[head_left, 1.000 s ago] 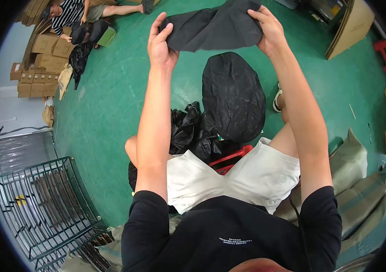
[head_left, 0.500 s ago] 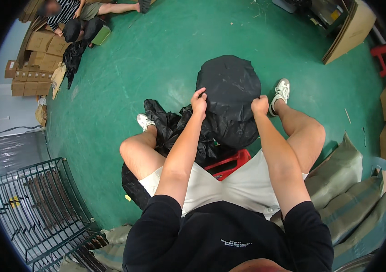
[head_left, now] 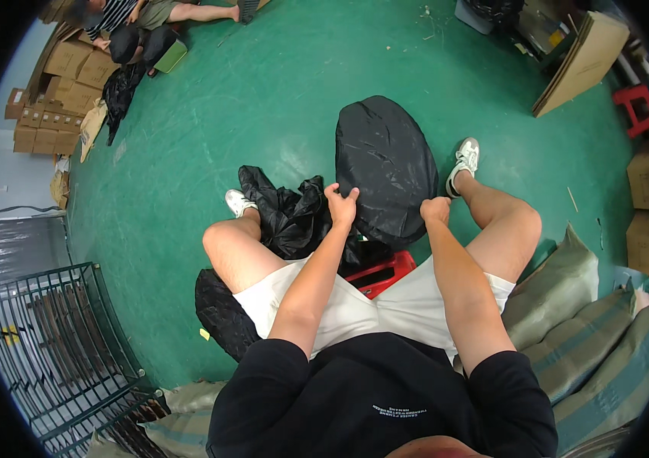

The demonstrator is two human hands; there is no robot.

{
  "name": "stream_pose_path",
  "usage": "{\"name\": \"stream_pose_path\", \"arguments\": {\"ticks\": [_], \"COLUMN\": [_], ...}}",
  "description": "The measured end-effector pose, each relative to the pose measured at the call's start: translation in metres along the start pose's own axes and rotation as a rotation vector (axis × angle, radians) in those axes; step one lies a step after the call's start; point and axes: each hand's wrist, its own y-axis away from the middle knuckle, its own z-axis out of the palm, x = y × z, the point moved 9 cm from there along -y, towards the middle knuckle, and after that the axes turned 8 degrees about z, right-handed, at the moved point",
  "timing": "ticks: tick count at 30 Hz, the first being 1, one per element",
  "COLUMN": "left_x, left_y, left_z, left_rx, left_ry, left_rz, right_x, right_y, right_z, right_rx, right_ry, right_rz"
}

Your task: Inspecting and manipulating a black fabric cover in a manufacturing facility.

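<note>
A round black fabric cover (head_left: 387,164) is held out in front of me between my knees, tilted and looking oval, its surface creased. My right hand (head_left: 436,208) is closed on its lower right edge. Beside the lower left edge is my left hand (head_left: 342,206), with thumb and forefinger apart and the thumb close against the fabric. Whether that thumb presses on the cover I cannot tell. Crumpled black fabric (head_left: 286,217) lies left of the cover, by my left shoe. A red plastic stool (head_left: 385,273) shows partly below the cover.
More black fabric (head_left: 221,313) lies beside my left thigh. Stuffed woven sacks (head_left: 557,294) stand at my right, and a dark metal rack (head_left: 57,343) at my left. Cardboard boxes (head_left: 72,95) and a seated person (head_left: 149,30) are at the far left; a red stool (head_left: 636,111) is far right.
The cover has turned and tilted, from a rounder outline to a narrower slanted oval. Both hands have moved nearer to me, and the left thumb and forefinger have spread from the edge.
</note>
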Motion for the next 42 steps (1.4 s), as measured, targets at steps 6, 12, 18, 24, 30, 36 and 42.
{"name": "stream_pose_path", "arguments": {"ticks": [6, 12, 18, 24, 30, 36, 42], "left_x": [0.017, -0.001, -0.014, -0.026, -0.063, -0.087, -0.102], "left_y": [0.008, 0.004, 0.016, 0.03, 0.032, 0.066, 0.083], "left_z": [0.004, 0.007, -0.001, -0.017, -0.062, -0.047, 0.008], "left_rx": [-0.065, -0.085, -0.032, -0.029, 0.069, -0.361, -0.763], "left_ry": [0.112, 0.148, -0.179, -0.076, -0.302, -1.044, -1.166], "left_rz": [0.046, -0.004, 0.037, -0.008, -0.146, -0.204, 0.108], "right_x": [0.011, -0.003, -0.076, -0.074, -0.115, -0.141, -0.174], "right_y": [-0.017, 0.002, 0.075, 0.093, 0.111, 0.135, 0.161], "right_z": [0.022, -0.004, -0.04, 0.03, 0.024, -0.049, -0.068], "right_rx": [-0.143, -0.056, 0.498, 0.076, -0.353, -0.671, -0.461], "right_ry": [-0.009, 0.018, 0.009, 0.572, 0.88, 0.636, 0.608], "right_rz": [0.065, -0.006, -0.821, -0.796, -0.996, -1.087, -1.315]}}
